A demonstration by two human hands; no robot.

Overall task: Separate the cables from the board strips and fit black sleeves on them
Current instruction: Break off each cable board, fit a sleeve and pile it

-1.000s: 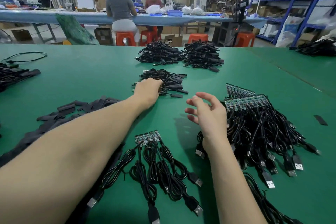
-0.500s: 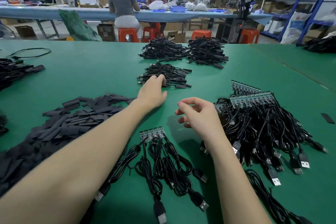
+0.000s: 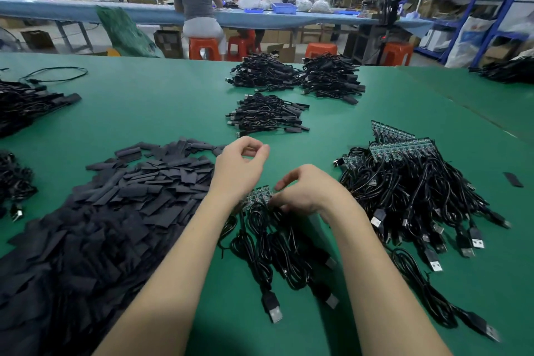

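A short green board strip [image 3: 258,196] lies on the green table [image 3: 144,113] in front of me, with black USB cables [image 3: 271,246] trailing from it toward me. My right hand [image 3: 306,191] has its fingers curled at the strip's right end and pinches it there. My left hand [image 3: 239,166] hovers just beyond the strip, thumb and forefinger curled into a ring with nothing in them. A big heap of flat black sleeves [image 3: 121,211] spreads out on the left. A small pile of sleeved cables [image 3: 268,115] sits beyond my hands.
A large pile of strips with attached cables [image 3: 410,196] lies at right, and a loose sleeve [image 3: 513,179] further right. Two cable heaps [image 3: 263,74] [image 3: 329,78] lie at the far edge, another [image 3: 23,107] at left. People sit at a blue table [image 3: 86,10] behind.
My left hand has drawn back from the small cable pile toward me. My right hand has moved left and down onto the end of the board strip.
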